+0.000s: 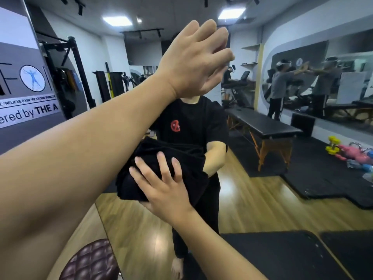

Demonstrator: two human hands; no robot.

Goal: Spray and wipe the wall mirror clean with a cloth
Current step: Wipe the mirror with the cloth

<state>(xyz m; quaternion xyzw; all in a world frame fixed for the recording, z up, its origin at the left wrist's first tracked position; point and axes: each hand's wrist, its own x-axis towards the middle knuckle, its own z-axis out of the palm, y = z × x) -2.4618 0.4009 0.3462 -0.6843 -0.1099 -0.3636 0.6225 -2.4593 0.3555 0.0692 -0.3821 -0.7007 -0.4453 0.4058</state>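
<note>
The wall mirror (262, 199) fills most of the view and reflects me in a black T-shirt. My right hand (161, 186) presses a folded black cloth (161, 158) flat against the glass at chest height, with the fingers spread and straight over it. My left arm reaches up from the left. My left hand (193, 59) is raised in front of the glass above the cloth, its fingers relaxed and holding nothing. No spray bottle is in view.
A printed banner (24, 87) stands at the left beside the mirror's edge. A brown padded stool (90, 261) sits low at the bottom left. The glass reflects a massage table (262, 126), black floor mats and coloured dumbbells (335, 146).
</note>
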